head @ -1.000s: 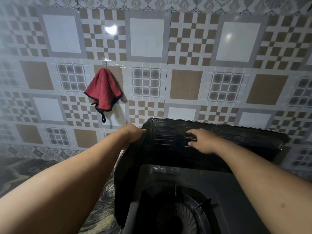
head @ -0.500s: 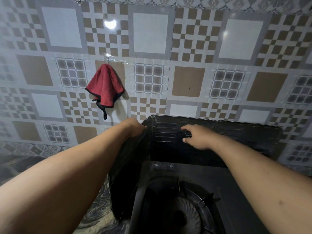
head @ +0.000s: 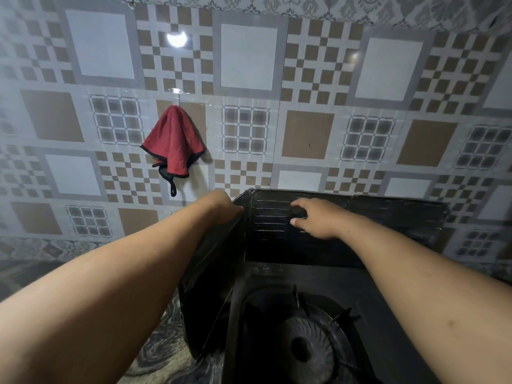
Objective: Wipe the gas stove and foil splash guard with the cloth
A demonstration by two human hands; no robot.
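A dark foil splash guard (head: 388,217) stands folded around the back and left side of a black gas stove (head: 393,306). The stove's burner (head: 307,347) is at the bottom centre. My left hand (head: 224,207) is closed over the guard's top left corner, where the side and back panels meet. On the ribbed back panel my right hand (head: 318,220) lies with fingers apart and pressed to the surface, and I see nothing held in it. A red cloth (head: 173,142) with a black trim hangs on the wall, up and left of both hands.
A patterned tiled wall (head: 304,134) rises right behind the guard. The cloth hangs from a small hook (head: 179,97). A dark marbled countertop (head: 160,353) runs to the left of the stove.
Both hands stay on the guard. My right hand has shifted slightly left along the back panel. The view has dipped a little, so the burner shows more.
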